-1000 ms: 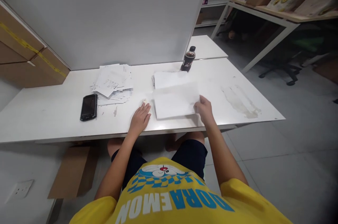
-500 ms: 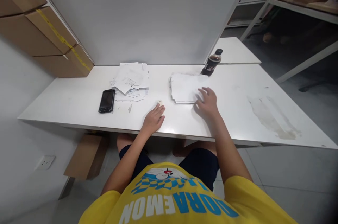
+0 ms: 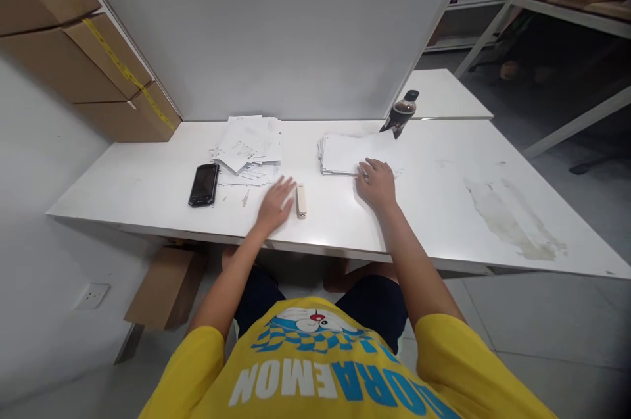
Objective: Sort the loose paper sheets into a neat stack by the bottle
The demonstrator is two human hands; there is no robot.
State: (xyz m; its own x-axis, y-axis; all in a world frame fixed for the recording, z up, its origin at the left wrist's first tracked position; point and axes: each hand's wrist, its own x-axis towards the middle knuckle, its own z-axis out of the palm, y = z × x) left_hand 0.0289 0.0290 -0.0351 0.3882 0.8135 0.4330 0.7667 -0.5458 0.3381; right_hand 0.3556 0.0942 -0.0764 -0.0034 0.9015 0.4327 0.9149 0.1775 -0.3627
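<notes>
My left hand [image 3: 276, 206] is open, its fingers apart, just left of a small cream stapler [image 3: 302, 202] lying on the white table [image 3: 340, 221]. A narrow gap seems to separate the fingertips from the stapler. At the front edge of the right-hand paper stack [image 3: 323, 170], my right hand [image 3: 375, 182] has its fingers curled round the edge of the top sheet of paper [image 3: 350, 150]. This sheet is bowed, and its far right corner stands up in front of a dark drink bottle [image 3: 401, 111]. My right thumb is partly hidden.
A looser pile of papers [image 3: 249, 143] lies left of centre, with a black phone [image 3: 204, 185] beside it. Cardboard boxes [image 3: 113, 70] are stacked at the back left. A grey panel [image 3: 276, 24] rises behind the table. Dried stains [image 3: 513, 218] mark the right side.
My left hand has come off the stapler and moved left, uncovering it. My right hand has moved slightly left and closed on the top sheet, whose right side has risen.
</notes>
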